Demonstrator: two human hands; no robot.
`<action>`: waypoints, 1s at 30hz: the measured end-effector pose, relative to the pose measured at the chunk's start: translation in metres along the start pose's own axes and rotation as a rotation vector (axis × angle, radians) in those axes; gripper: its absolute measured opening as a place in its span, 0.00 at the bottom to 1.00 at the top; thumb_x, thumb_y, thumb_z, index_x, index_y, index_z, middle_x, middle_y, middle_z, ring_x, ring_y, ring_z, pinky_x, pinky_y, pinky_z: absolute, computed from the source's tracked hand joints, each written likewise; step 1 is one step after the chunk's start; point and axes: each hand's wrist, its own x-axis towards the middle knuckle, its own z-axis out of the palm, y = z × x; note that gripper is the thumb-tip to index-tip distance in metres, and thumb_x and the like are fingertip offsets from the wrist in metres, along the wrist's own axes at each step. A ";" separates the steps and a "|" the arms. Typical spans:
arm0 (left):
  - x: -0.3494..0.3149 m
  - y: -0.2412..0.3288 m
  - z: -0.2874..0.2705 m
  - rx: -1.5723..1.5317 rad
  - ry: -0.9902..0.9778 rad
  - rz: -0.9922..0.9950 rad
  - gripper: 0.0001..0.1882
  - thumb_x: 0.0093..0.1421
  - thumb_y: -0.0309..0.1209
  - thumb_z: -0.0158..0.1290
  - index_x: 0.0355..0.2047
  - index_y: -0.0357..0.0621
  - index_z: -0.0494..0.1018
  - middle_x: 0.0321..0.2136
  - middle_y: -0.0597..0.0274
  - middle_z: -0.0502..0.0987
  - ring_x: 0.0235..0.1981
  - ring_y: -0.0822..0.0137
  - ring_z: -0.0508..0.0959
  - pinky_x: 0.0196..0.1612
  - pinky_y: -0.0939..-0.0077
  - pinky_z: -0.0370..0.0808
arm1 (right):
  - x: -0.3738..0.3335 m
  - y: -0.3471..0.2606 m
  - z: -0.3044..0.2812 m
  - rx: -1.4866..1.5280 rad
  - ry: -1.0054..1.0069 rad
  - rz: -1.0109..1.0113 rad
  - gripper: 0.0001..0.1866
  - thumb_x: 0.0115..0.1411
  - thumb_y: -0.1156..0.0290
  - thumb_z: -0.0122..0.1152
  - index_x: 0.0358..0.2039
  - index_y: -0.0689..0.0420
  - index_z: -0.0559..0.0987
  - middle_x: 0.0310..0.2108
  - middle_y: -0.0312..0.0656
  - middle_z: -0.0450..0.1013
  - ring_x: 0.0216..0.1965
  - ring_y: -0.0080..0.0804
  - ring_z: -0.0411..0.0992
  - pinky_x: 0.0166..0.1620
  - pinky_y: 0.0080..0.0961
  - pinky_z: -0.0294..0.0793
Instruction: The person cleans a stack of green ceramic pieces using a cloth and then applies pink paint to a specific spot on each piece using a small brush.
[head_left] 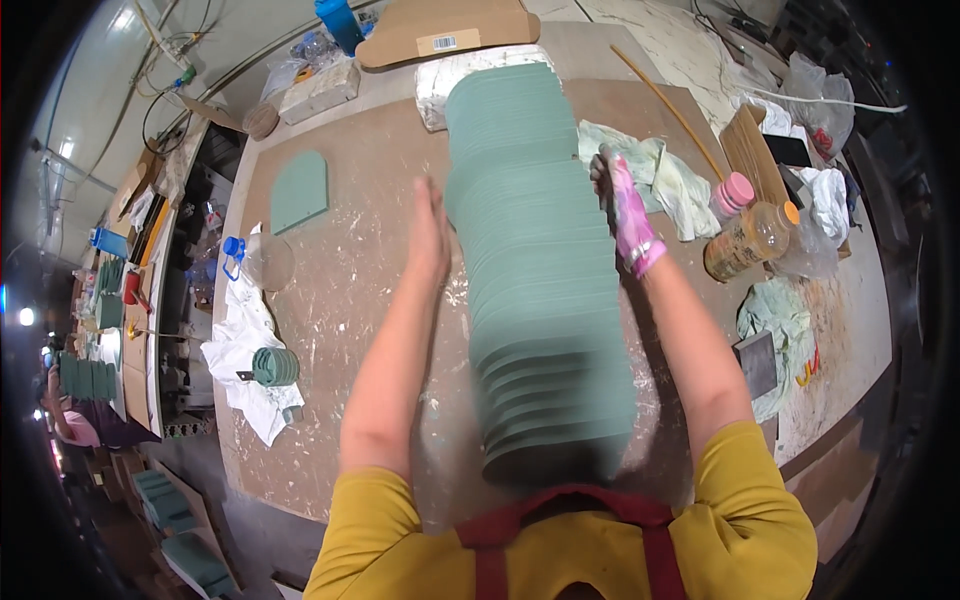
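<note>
A long row of thin, pale green panels (535,230) stands on edge down the middle of the table. Its far end leans toward a white block (432,95); the nearest panels fan apart close to my body. My bare left hand (430,235) lies along the row's left side, fingers straight and together. On the opposite side, my right hand (632,212) wears a pink and white glove with dark fingertips. Its fingers are stretched out beside the panels, and whether they touch is hard to tell. One loose green panel (300,190) with a rounded end lies flat to the left.
A white cloth (245,350) and a clear jug (268,262) lie on the left. At right are a stained cloth (665,180), an orange-capped bottle (750,242), a pink-lidded jar (732,196) and a wooden stick (668,105). A cardboard box (450,25) stands behind.
</note>
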 end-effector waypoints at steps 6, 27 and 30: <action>0.008 -0.001 0.032 -0.044 -0.221 -0.333 0.37 0.65 0.54 0.35 0.62 0.34 0.51 0.61 0.49 0.58 0.60 0.57 0.62 0.61 0.65 0.60 | 0.031 0.024 -0.012 0.012 -0.258 0.026 0.35 0.65 0.43 0.36 0.57 0.62 0.64 0.51 0.45 0.68 0.51 0.31 0.67 0.53 0.26 0.68; 0.082 0.016 0.051 0.276 -0.106 -0.306 0.40 0.63 0.57 0.36 0.61 0.32 0.53 0.56 0.42 0.64 0.55 0.55 0.67 0.55 0.64 0.67 | 0.069 -0.048 0.042 -0.209 -0.309 0.101 0.33 0.62 0.43 0.45 0.57 0.57 0.66 0.51 0.40 0.68 0.50 0.28 0.67 0.53 0.23 0.66; 0.082 0.019 0.056 0.198 -0.114 -0.283 0.40 0.63 0.57 0.35 0.61 0.32 0.54 0.56 0.42 0.64 0.56 0.55 0.66 0.56 0.64 0.66 | 0.066 -0.055 0.047 -0.247 -0.257 0.143 0.34 0.62 0.44 0.46 0.59 0.58 0.64 0.55 0.41 0.65 0.54 0.29 0.64 0.57 0.23 0.62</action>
